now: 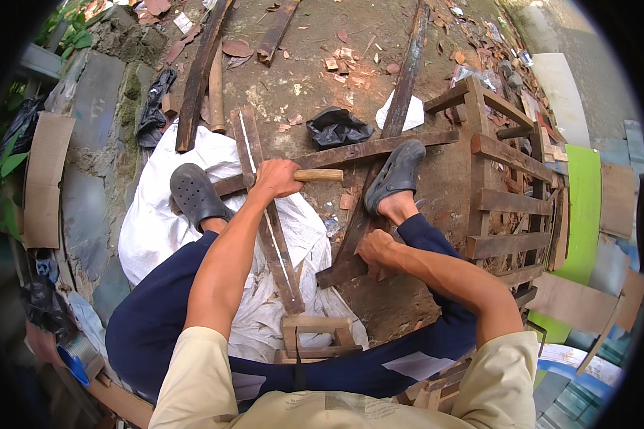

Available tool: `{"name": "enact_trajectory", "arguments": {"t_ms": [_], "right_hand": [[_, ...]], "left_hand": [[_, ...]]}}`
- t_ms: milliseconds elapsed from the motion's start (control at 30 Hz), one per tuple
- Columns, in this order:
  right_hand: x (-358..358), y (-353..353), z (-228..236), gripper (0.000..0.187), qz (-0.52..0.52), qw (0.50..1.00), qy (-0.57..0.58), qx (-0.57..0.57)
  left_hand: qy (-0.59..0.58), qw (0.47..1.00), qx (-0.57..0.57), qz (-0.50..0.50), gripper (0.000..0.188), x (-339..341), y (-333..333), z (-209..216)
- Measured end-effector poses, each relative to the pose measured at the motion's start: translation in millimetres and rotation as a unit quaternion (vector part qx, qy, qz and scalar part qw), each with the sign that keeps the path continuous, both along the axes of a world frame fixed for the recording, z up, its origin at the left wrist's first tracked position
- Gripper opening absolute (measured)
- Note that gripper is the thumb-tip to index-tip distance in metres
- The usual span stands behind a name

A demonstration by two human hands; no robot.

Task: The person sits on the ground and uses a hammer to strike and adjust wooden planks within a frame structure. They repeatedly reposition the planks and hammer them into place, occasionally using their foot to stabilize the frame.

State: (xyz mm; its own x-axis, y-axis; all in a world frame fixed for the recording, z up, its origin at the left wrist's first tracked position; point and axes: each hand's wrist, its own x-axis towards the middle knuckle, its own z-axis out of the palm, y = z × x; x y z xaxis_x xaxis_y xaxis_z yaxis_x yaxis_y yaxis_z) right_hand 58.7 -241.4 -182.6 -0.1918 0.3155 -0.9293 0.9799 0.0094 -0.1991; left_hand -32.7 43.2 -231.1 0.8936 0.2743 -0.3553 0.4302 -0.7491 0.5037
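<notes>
My left hand is closed round a tool with a light wooden handle. The handle's end sticks out to the right, and the tool's head is hidden. Under that hand lies a narrow plank with a white stripe along its length. It crosses a dark crosswise beam. My right hand has its fingers curled at the edge of a long dark plank, below my right shoe. My left shoe presses on a white sack beside the beam.
A slatted wooden frame stands at the right, with a green board past it. A black plastic bag and wood chips lie ahead. A small wooden stool is close to me. Another dark beam lies at far left.
</notes>
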Motion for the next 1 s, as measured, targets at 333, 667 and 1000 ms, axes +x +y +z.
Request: {"name": "enact_trajectory", "arguments": {"t_ms": [333, 667, 1000], "right_hand": [[-15, -69, 68, 0.094, -0.790, 0.571, 0.052, 0.216], [-38, -22, 30, 0.073, -0.896, 0.300, 0.135, 0.298], [-28, -63, 11, 0.086, -0.887, 0.185, 0.321, 0.277]], "left_hand": [[0.024, 1.000, 0.013, 0.010, 0.031, -1, 4, -2], [0.047, 0.999, -0.016, 0.004, 0.034, 11, 12, 9], [0.098, 0.994, 0.006, 0.038, 0.039, 29, 17, 8]]}}
